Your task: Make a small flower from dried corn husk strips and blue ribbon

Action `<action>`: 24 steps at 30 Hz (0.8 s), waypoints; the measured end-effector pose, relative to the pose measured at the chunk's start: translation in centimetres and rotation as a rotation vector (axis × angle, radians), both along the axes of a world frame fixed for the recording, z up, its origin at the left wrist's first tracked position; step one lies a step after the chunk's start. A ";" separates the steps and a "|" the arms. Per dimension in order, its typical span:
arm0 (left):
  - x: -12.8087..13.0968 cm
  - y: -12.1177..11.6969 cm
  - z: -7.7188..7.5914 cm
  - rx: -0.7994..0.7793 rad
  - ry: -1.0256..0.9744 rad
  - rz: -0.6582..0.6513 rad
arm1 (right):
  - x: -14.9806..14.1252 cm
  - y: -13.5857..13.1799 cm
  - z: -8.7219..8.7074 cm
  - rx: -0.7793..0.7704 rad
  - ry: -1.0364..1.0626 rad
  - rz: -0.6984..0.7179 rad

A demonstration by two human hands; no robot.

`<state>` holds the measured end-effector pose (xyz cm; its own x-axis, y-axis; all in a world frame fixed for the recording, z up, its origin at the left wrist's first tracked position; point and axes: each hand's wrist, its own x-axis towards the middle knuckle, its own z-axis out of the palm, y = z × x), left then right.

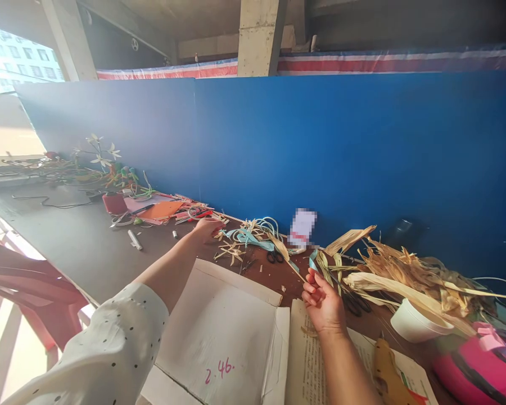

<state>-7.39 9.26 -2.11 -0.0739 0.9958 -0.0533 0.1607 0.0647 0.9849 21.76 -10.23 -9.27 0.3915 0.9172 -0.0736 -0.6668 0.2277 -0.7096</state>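
Note:
My left hand (pixel 207 228) reaches out across the dark table (pixel 80 242) and rests palm down, fingers curled, on a small pile of dried straw pieces (pixel 231 250) and light blue ribbon (pixel 253 239); what it holds, if anything, is hidden. My right hand (pixel 322 301) is nearer to me, fingers curled into a pinch around a thin straw strip (pixel 295 270) with a bit of blue ribbon at its top. Black scissors (pixel 275 257) lie between the two hands. An open cardboard sheet marked "2 46" (pixel 219 337) lies under my forearms.
A heap of dried husks (pixel 405 270), a white cup (pixel 411 323) and a pink container (pixel 476 365) sit at the right. Craft flowers (pixel 103 157), coloured paper (pixel 162 211) and a marker (pixel 135 240) lie at the left. A blue partition (pixel 320 152) backs the table. A red chair (pixel 29 281) stands at the left.

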 end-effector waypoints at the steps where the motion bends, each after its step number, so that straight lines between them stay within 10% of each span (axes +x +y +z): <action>1: 1.1 -0.4 0.0 -0.014 -0.033 -0.078 | 0.0 0.0 0.0 0.006 -0.001 0.002; 6: 7.4 -4.3 -0.7 -0.137 -0.337 -0.714 | -0.3 -0.2 0.4 0.036 -0.037 0.023; 11: 13.0 -9.4 -1.8 -0.218 -0.392 -1.048 | -0.7 -0.4 0.7 0.042 -0.102 0.018; 24: 18.4 -13.9 -3.9 -0.239 -0.433 -0.801 | 0.0 -0.2 0.5 0.047 -0.241 -0.215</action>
